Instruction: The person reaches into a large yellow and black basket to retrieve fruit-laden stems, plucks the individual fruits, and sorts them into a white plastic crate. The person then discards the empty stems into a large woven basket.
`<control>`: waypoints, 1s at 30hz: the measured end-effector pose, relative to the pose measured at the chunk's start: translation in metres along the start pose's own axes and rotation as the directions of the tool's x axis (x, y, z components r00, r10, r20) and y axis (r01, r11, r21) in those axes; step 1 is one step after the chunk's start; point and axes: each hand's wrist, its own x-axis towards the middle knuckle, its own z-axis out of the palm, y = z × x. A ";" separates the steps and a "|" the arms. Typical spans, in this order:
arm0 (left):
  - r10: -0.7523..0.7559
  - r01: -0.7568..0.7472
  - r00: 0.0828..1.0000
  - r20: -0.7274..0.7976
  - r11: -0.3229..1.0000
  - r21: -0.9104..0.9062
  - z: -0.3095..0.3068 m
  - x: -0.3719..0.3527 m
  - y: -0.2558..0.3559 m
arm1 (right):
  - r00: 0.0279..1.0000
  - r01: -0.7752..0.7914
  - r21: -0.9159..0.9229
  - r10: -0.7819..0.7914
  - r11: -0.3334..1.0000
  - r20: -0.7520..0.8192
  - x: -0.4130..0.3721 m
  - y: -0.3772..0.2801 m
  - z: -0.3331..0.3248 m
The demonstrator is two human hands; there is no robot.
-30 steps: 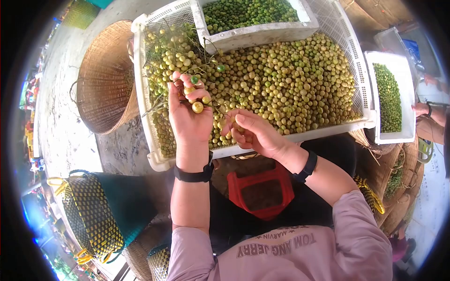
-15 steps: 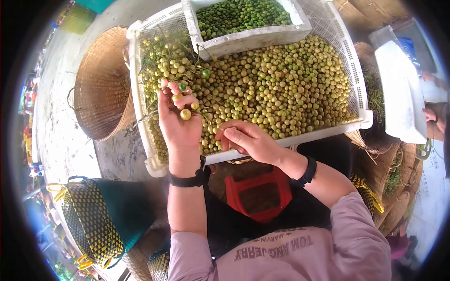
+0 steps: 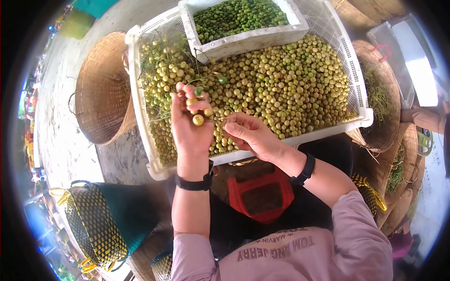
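Note:
My left hand [image 3: 193,133] is turned palm up over the left half of a white plastic crate [image 3: 151,149], its fingers curled round a thin sprig of small round fruits [image 3: 198,120]. Yellow fruits rest on the palm and fingers, and green fruits [image 3: 222,80] hang on stems beyond the fingertips. Just to its right, my right hand [image 3: 253,134] hovers above the crate's near edge, thumb and fingers drawn together. Whatever it pinches is too small to make out. Loose yellow-green fruits [image 3: 290,86] fill the crate, with stemmed clusters [image 3: 164,70] at its left side.
A white foam box [image 3: 253,38] of darker green fruits [image 3: 241,18] sits across the crate's far side. Wicker baskets [image 3: 101,89] stand left and right [image 3: 375,93]. A red plastic stool [image 3: 262,213] is below; a checkered woven basket [image 3: 93,225] is lower left. Another person's arm [image 3: 424,117] shows at right.
My left hand has shifted right with the sprig, nearer my right hand. My right hand has risen slightly and its fingers are drawn together. At right, a white container has moved off a basket.

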 end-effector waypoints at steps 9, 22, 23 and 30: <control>0.172 -0.217 0.972 0.160 0.920 0.326 0.020 -0.006 0.007 | 0.945 0.216 -0.323 -0.281 0.921 -0.168 0.005 -0.029 -0.027; -0.098 0.022 0.994 0.056 0.651 0.759 0.019 -0.015 -0.033 | 0.961 0.101 -0.673 -0.246 0.733 -0.124 -0.005 -0.039 -0.009; -0.103 0.016 0.994 0.045 0.521 0.853 0.023 -0.015 -0.032 | 0.960 0.101 -0.672 -0.249 0.733 -0.127 -0.003 -0.038 -0.015; -0.059 -0.176 0.981 0.182 0.103 0.979 0.020 -0.015 -0.011 | 0.994 0.040 -0.453 -0.081 0.890 -0.071 0.007 -0.048 -0.046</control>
